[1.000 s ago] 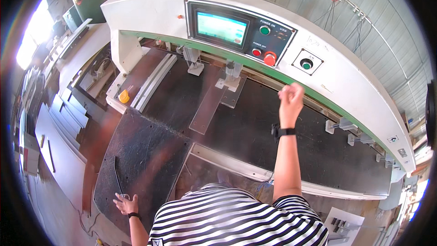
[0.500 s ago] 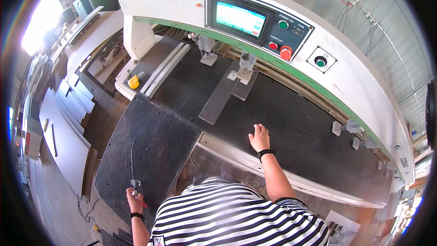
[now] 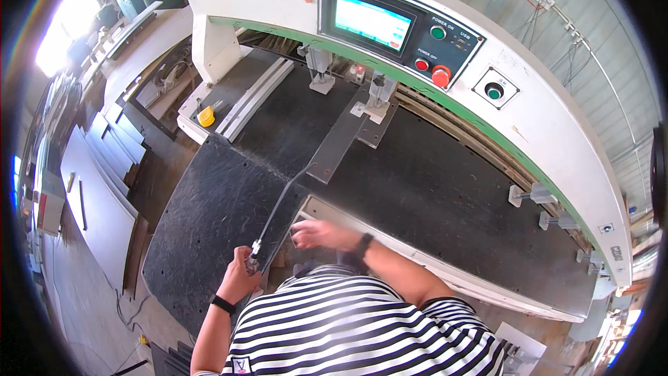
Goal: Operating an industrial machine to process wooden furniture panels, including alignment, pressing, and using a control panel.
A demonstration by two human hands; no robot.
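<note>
My left hand (image 3: pixel 241 277) has its fingers around the rear of a long-nozzled blow gun (image 3: pixel 271 215), which reaches away from them over the black table (image 3: pixel 209 223). I judge it light, stiff, perhaps slippery, best gripped there. Rightward, my right hand (image 3: pixel 321 235) blurs; clenched or released, I cannot tell.

The bare left hand (image 3: pixel 240 278) had closed on the silver, long-nozzled metal tool (image 3: pixel 277 207) and swung its tip rightward, while the bare right hand (image 3: pixel 321 235) had drawn back toward it.
</note>
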